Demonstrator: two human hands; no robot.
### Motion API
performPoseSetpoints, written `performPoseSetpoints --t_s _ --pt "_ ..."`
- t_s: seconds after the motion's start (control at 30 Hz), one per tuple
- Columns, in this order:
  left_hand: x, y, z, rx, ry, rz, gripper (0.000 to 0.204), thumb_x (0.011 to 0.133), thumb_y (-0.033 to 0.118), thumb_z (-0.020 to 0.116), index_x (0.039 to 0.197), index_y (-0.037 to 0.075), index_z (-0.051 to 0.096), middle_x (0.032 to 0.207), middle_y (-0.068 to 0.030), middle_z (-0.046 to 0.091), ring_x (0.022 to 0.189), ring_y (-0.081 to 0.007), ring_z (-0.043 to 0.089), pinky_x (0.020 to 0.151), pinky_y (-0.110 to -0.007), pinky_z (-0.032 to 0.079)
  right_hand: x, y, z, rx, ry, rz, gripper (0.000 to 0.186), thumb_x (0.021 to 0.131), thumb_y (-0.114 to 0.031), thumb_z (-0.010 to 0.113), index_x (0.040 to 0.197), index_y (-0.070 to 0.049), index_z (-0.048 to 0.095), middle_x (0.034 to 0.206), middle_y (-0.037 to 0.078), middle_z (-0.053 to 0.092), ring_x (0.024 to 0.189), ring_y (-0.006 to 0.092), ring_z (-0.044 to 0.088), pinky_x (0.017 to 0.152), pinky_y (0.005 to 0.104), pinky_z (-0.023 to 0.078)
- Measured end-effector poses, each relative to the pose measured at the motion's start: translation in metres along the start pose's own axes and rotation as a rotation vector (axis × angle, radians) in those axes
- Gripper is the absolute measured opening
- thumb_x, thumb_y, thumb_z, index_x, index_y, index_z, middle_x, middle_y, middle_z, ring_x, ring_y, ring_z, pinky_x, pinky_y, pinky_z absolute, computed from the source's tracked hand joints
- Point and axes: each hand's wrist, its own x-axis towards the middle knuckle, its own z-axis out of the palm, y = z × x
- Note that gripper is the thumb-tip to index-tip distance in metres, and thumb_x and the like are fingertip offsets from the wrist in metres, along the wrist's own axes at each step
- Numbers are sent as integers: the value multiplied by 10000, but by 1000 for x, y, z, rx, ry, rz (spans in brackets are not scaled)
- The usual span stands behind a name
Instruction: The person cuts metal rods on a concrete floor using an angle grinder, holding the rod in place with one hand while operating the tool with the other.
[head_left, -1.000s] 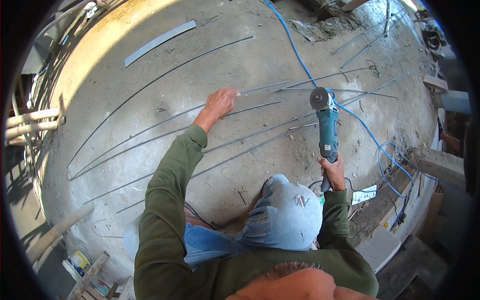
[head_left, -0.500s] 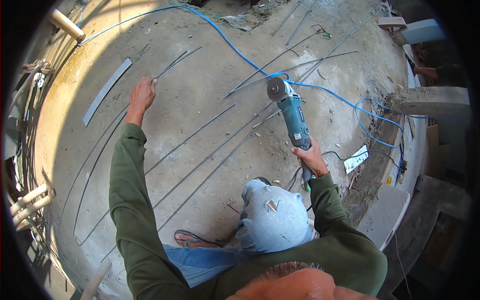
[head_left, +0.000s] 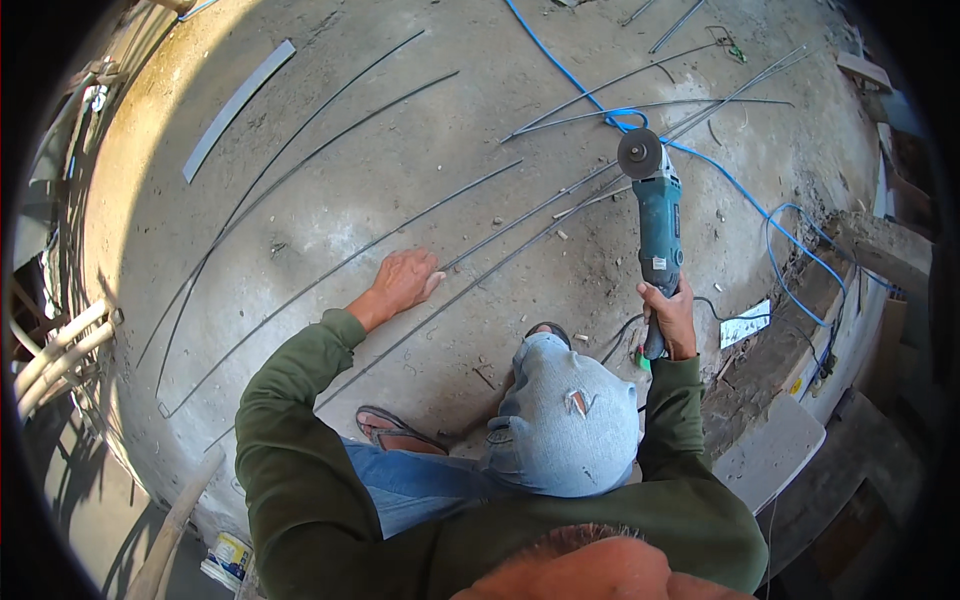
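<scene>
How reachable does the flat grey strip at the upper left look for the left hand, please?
Probably reachable, with a longer stretch: only thin rods, lying low, seem to come between the left hand and the strip.

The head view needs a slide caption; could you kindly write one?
Right hand gripping a teal angle grinder, left hand over a steel rod on the concrete floor.

A teal-and-black angle grinder (head_left: 658, 225) is sticking out ahead of the right fingers (head_left: 684, 290), its dark round disc (head_left: 639, 152) facing up; over by the left fingers (head_left: 420, 262), a long, thin grey metal rod (head_left: 500, 232) is lying flat, running right up to them.
</scene>
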Motion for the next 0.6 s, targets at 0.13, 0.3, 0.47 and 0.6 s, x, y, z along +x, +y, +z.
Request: performPoseSetpoints --t_s 0.13,0.3,0.47,0.6 --pt "-52 -14 13 44 -75 -133 282 917 313 584 955 34 576 898 -162 594 820 -354 632 703 -464 511 8 -2 21 -12 -36 -26 425 770 -209 796 1055 -43 528 718 6 554 509 86 513 460 249 425" --pt "-73 -23 38 105 -145 -129 309 842 204 612 1097 41 546 1035 -155 603 949 -312 642 753 -463 499 5 8 17 -87 -47 -43 425 797 -267 770 1054 -50 511 648 28 519 480 117 496 443 255 376" --pt "-100 -25 83 423 176 -114 203 873 174 516 1015 29 524 912 -126 559 741 -259 600 656 -412 456 5 0 50 -133 -191 -123 416 835 -334 736 1027 -47 503 592 25 486 485 115 469 472 263 365" --pt "-100 -18 76 204 125 -194 180 904 188 503 1005 41 525 886 -148 536 715 -287 591 672 -456 470 2 -6 68 -136 -190 -117 384 840 -308 735 1015 -51 511 595 16 488 489 112 463 477 259 350"
